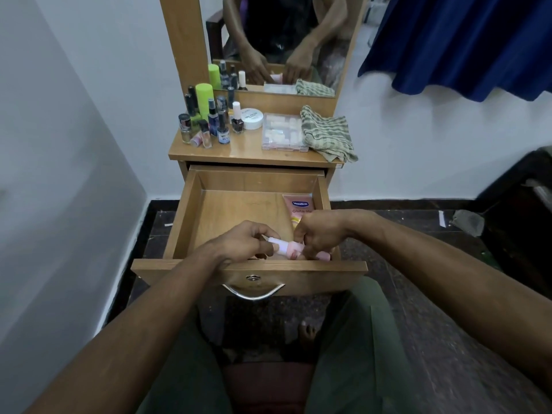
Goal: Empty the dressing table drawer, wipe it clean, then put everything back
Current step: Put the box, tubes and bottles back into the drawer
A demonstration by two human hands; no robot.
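Nearest, knees in green trousers [352, 348], apart, with a bare foot [309, 331] on the dark floor between them. Above these, both forearms reaching into the pulled-out drawer [185, 216] of the dressing table [245, 152]. Left hand [239, 243] curled round the white cap end of a small pink bottle [285, 249], pinching it at the fingertips. Right hand [319, 234] curled over the bottle's other end, knuckles up; just what its fingers gripped beneath, not clear. Bottle held low at the drawer's front right, just behind the front panel with its metal handle [254, 292]. Flat along the drawer's right side, a pink Vaseline tube [298, 209], partly under the right hand. Rest of the drawer floor bare wood. On the tabletop, a cluster of small bottles [209, 124] at left, a white round tin [253, 118], a clear plastic box [283, 132], and a checked cloth [327, 134] at right. Behind, a mirror [283, 40]; to the right, a blue curtain [466, 43].
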